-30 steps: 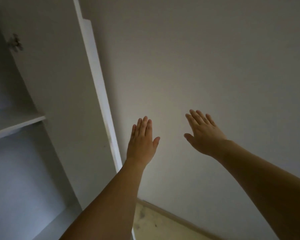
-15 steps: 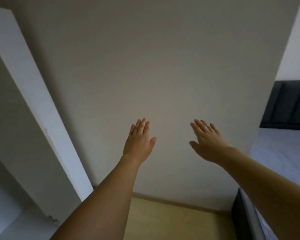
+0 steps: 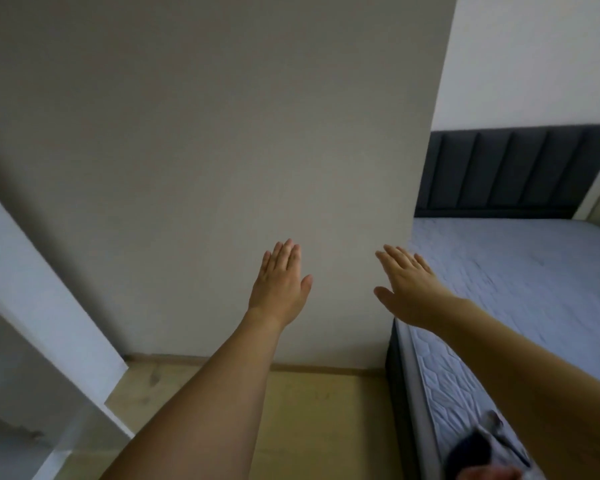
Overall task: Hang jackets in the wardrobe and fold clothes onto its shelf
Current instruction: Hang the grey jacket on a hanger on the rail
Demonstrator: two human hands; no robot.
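My left hand [image 3: 280, 285] is stretched out in front of a plain wall, fingers straight and together, holding nothing. My right hand [image 3: 406, 285] is held out beside it at the same height, fingers straight and empty, over the near corner of the bed. The white wardrobe's side panel [image 3: 39, 299] shows at the left edge. A dark piece of clothing [image 3: 473, 452] lies on the mattress at the bottom right, partly hidden by my right forearm.
A bed with a grey-blue mattress [image 3: 520, 278] and a dark padded headboard [image 3: 513, 171] fills the right side. The beige wall [image 3: 222, 150] stands straight ahead. A strip of light wooden floor [image 3: 309, 403] runs between wardrobe and bed.
The view has swung right: the wardrobe shelf and interior have left the frame, and the bed has come into sight. Both hands stay open and outstretched.
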